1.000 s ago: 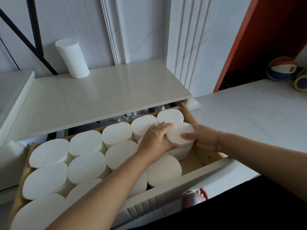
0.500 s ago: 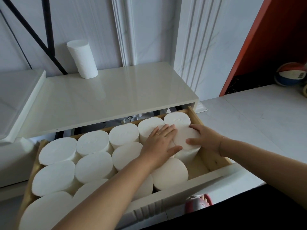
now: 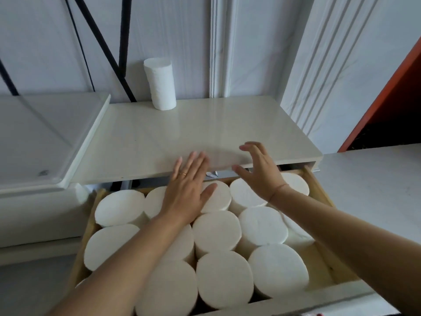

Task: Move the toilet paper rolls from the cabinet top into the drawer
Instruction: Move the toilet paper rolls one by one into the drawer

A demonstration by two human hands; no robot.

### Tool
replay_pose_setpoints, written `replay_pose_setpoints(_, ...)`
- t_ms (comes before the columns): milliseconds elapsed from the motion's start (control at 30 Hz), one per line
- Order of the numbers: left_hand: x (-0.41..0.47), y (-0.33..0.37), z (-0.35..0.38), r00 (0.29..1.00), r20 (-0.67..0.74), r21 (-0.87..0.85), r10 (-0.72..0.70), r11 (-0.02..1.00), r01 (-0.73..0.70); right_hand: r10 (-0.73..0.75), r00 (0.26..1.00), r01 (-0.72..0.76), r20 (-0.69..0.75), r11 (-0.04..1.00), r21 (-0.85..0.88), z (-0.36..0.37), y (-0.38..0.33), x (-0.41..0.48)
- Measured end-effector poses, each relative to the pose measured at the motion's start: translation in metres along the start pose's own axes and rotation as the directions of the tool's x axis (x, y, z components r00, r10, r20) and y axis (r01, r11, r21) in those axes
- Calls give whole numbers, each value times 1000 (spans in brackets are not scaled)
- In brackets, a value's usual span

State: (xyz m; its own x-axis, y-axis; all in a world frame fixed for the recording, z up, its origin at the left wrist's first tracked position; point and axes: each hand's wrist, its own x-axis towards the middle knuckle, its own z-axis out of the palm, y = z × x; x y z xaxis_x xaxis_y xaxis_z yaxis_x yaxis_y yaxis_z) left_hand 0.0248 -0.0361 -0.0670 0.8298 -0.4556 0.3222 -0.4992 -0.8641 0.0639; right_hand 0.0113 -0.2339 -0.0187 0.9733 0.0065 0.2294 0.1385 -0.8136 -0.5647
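The drawer [image 3: 319,181] is pulled out and packed with white rolls [image 3: 216,233] standing on end, side by side. They touch each other, row after row. A little bare wood shows in the near right corner [image 3: 328,270] and along the right wall. That is about all the free room in there.

The cabinet top [image 3: 170,137] sticks out over the back of the drawer. It is smooth and mostly bare. One last roll [image 3: 160,84] stands upright at the back of it, against the white wall [image 3: 173,30]. Black slanted bars [image 3: 102,49] cross the wall just to its left. A second white tabletop [image 3: 45,133] sits to the left, its rim touching the cabinet top. Nothing lies between the hands and the last roll.

The left hand [image 3: 186,190] is flat and wide open, fingers spread, with a ring on one finger. It holds nothing. The right hand [image 3: 257,169] is open and a bit curled, like a cup, and it holds nothing too. A thin band is on its wrist. Both hands are over the front edge of the cabinet top.

A moment ago both hands were pressing a roll down in the right back part of the drawer. Now they have let go and come up toward the cabinet top. The last roll has stayed in its place.
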Motion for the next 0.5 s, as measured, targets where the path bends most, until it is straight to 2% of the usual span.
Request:
replay_pose_setpoints(100,3,-30,-5,987,-50,-13,-156,988,155,13,1000,-13,-3,995,100,31,-21,37)
replay_pose_setpoints(200,7,-55,-7,939,-69,-47,-338,941,335,27,999,-30,18,983,184,59,-42,71)
replay_pose_setpoints(267,11,-66,-9,911,-51,-55,-410,912,407,31,999,-37,33,977,209,74,-56,92)
replay_pose_setpoints(500,16,-80,-11,905,49,34,-422,907,421,52,997,-65,58,965,255,107,-88,170)
